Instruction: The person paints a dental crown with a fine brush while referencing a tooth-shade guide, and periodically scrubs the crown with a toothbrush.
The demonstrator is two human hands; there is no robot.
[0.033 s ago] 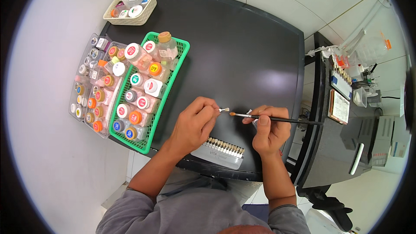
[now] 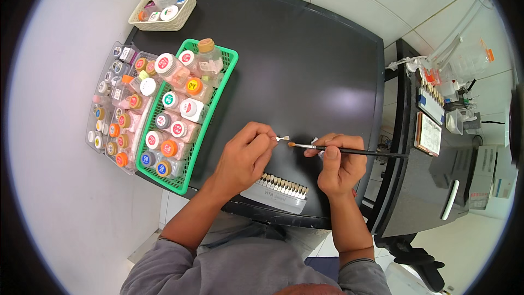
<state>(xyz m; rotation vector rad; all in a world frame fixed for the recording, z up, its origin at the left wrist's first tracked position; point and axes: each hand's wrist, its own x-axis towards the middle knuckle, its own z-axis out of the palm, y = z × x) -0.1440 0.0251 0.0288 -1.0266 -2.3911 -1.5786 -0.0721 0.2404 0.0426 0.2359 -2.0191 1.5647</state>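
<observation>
My left hand (image 2: 248, 152) is closed, pinching a small white tooth-like piece (image 2: 283, 138) that sticks out past the fingertips. What it is mounted on is hidden by the fingers. In my right hand (image 2: 341, 163) is a slim paintbrush (image 2: 376, 153) with brown bristles, a metal ferrule and a black handle, held like a pen. Its bristle tip sits just below the white piece, almost touching; contact cannot be made out. A crumpled white tissue (image 2: 315, 141) shows among the right fingers. Between my forearms lies a tooth shade guide (image 2: 273, 196), a grey holder with a row of tooth-shaped tabs.
On the left of the black table (image 2: 305, 49), a green basket (image 2: 233, 71) holds several powder bottles. Clear boxes of jars (image 2: 106, 95) stand beside it, and a cream basket (image 2: 177, 24) sits at the back left. A dark side cabinet (image 2: 431, 180) stands on the right.
The brush tip has shifted very slightly left, below the white piece. Both hands otherwise keep their place and their grip.
</observation>
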